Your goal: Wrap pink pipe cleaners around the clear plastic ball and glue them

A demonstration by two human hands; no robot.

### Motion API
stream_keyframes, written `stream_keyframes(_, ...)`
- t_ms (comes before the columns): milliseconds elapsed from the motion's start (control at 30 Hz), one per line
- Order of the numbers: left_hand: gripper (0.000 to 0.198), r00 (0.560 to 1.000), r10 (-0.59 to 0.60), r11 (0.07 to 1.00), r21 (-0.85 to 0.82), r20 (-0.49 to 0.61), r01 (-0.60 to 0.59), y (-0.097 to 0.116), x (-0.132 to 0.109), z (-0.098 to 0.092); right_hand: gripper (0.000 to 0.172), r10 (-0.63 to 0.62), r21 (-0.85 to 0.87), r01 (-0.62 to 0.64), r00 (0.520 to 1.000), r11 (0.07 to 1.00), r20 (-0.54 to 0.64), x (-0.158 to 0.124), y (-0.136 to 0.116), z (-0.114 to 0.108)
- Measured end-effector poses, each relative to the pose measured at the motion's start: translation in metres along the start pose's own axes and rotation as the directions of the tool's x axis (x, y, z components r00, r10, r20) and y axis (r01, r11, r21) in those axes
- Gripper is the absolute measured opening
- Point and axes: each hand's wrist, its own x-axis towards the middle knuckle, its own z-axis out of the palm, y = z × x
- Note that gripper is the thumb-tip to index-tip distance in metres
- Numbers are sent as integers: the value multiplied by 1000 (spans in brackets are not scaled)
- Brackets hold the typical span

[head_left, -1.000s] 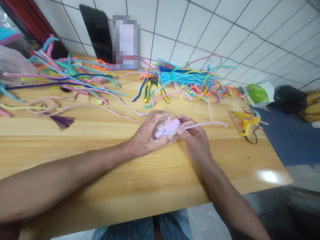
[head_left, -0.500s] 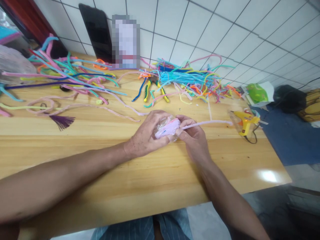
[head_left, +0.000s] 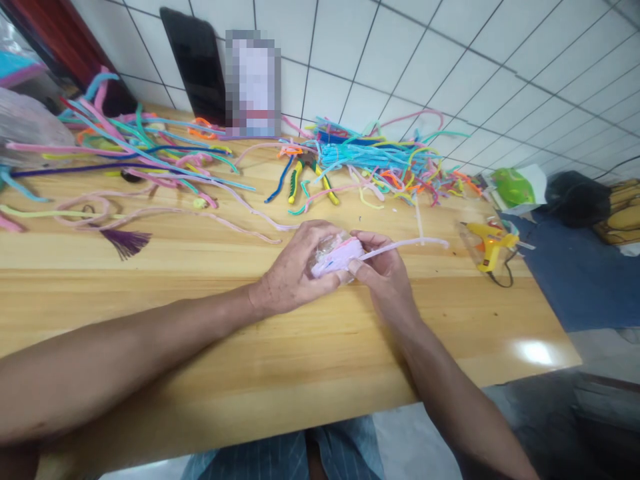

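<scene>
My left hand is wrapped round a clear plastic piece whose facing side is covered with lilac pipe cleaner rows. A thin pink edge and a small blue mark show on that side. My right hand is closed at the right end of the piece, thumb and fingers pinching a lilac pipe cleaner. The free end of this strand sticks out to the right over the table. My palms hide the back of the plastic piece, so its full shape cannot be told.
Yellow-green pliers lie beyond my hands, before a heap of coloured pipe cleaners. More pipe cleaners and a purple tassel are at left. A yellow glue gun stands at right. A phone leans on the tiled wall.
The free end of the lilac pipe cleaner has drawn in to the left, toward the piece. My right fingers have shifted slightly; my left hand keeps its hold.
</scene>
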Motion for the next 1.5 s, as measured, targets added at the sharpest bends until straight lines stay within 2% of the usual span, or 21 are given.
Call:
stream_keyframes(200,53,999,-27,999,35,17,26,0,0,-1,53,14,-17,-13,999,1000,32,1,-1,-2)
stream_keyframes(600,55,1000,0,1000,10,6,0,-6,-3,1,52,72,53,-77,993,996,95,2,-5,-4)
stream_keyframes(800,55,1000,0,1000,13,11,0,-5,-2,1,57,71,-1,-71,996,997,59,1,-3,-2)
stream_keyframes(1133,53,1000,-28,999,17,11,28,-6,-3,1,68,55,-21,-54,996,998,73,2,0,-5)
stream_keyframes(1333,53,1000,-16,1000,9,-1,16,-7,-3,1,58,72,16,-75,991,997,112,1,2,-8)
stream_keyframes(1500,51,1000,8,1000,-5,0,-8,-3,-1,0,63,73,-47,-70,995,996,73,0,1,-7)
